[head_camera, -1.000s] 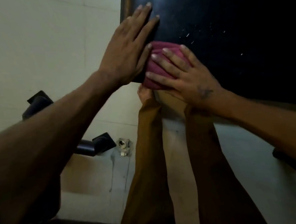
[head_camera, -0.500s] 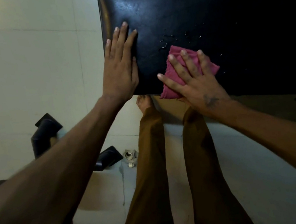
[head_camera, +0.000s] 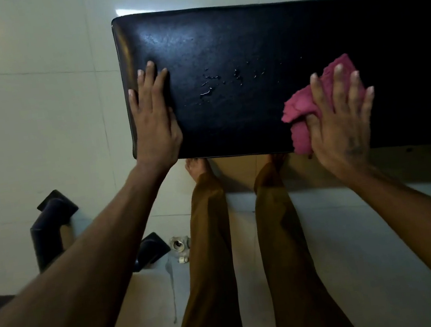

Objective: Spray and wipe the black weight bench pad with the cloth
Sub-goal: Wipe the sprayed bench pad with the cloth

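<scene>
Left hand (head_camera: 154,122): flat, fingers straight, on bench pad (head_camera: 262,47) left end.
Right hand (head_camera: 340,122): fingers spread, pressing pink cloth (head_camera: 298,114) onto pad's near edge.
Droplets (head_camera: 215,83): mid-pad, between the hands.

Black weight bench pad (head_camera: 262,47): long rectangular cushion, glossy black vinyl with fine grain, rounded corners, piped seam along the left end. It lies flat, running from its left end out past the right edge of view. Small droplets and thin streaks of liquid (head_camera: 215,83) sit near the middle of the visible top; surface around them is dull and dark.

Cloth (head_camera: 307,101): pink-magenta, textured weave, bunched and crumpled rather than folded. It lies on the pad's top toward the near edge, right of the droplets, one lobe hanging just over that near edge.
</scene>
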`<action>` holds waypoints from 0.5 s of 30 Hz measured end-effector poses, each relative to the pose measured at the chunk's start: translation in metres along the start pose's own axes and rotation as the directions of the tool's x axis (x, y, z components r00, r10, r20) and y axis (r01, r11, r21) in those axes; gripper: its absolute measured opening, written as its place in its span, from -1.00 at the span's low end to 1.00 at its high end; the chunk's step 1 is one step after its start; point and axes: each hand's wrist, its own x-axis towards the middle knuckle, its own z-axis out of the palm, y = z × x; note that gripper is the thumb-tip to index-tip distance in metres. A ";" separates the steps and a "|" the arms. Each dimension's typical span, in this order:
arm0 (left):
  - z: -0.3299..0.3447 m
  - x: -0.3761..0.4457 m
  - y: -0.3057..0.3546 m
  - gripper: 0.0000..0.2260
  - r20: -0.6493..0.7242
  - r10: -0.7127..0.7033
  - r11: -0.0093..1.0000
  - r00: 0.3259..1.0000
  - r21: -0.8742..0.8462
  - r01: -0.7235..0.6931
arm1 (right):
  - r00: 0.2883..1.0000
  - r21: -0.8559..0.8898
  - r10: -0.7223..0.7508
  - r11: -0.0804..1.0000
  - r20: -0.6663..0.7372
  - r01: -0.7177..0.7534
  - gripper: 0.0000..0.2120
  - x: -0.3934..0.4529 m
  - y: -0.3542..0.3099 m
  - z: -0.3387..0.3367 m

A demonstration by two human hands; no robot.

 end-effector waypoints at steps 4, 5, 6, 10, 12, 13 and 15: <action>-0.001 0.000 -0.009 -0.45 0.027 0.027 0.998 0.999 -0.053 -0.026 | 0.970 0.158 0.241 0.960 -0.040 -0.232 -0.36 0.042 -0.053 -0.012; -0.002 0.000 -0.011 -0.45 0.039 0.036 0.998 0.999 -0.059 -0.034 | 0.961 0.191 0.271 0.947 -0.052 -0.257 -0.36 0.057 -0.067 -0.017; -0.003 -0.001 -0.011 -0.46 0.047 0.040 0.997 0.998 -0.069 -0.037 | 0.962 0.208 0.267 0.946 -0.062 -0.249 -0.37 0.072 -0.082 -0.021; -0.008 -0.001 -0.008 -0.48 0.037 0.002 0.984 0.999 -0.179 0.004 | 0.994 0.155 -0.055 0.985 -0.093 0.069 -0.38 0.100 -0.144 -0.032; -0.014 -0.002 -0.009 -0.49 0.040 -0.021 0.974 0.999 -0.223 0.029 | 0.966 0.114 -0.248 0.960 -0.075 0.255 -0.39 0.089 -0.170 -0.028; -0.018 -0.003 -0.009 -0.50 0.051 -0.030 0.972 0.998 -0.231 0.041 | 0.946 0.094 -0.318 0.942 -0.060 0.322 -0.38 0.077 -0.177 -0.023; -0.024 -0.002 -0.011 -0.51 0.087 -0.041 0.974 0.995 -0.221 0.059 | 0.908 0.046 -0.417 0.907 -0.032 0.418 -0.34 0.048 -0.172 -0.013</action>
